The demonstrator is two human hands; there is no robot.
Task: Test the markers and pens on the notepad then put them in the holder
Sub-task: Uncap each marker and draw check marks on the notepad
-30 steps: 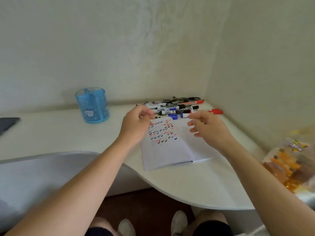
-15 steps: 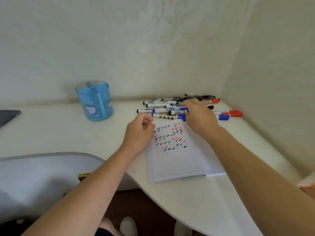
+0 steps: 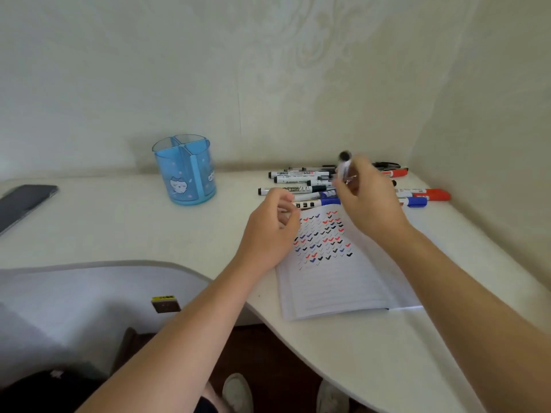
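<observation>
Lifted off the pile (image 3: 301, 177), a marker (image 3: 344, 168) sat gripped in the right hand (image 3: 369, 204); beside it the left hand (image 3: 268, 234) curled loosely, empty, uncapping likely next.

Right hand (image 3: 368, 201) lifted marker (image 3: 344, 168) off pile.

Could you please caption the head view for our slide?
Right hand holds a black-capped marker above the marker pile; left hand at the edge of the ticked notepad, blue holder further left.
</observation>
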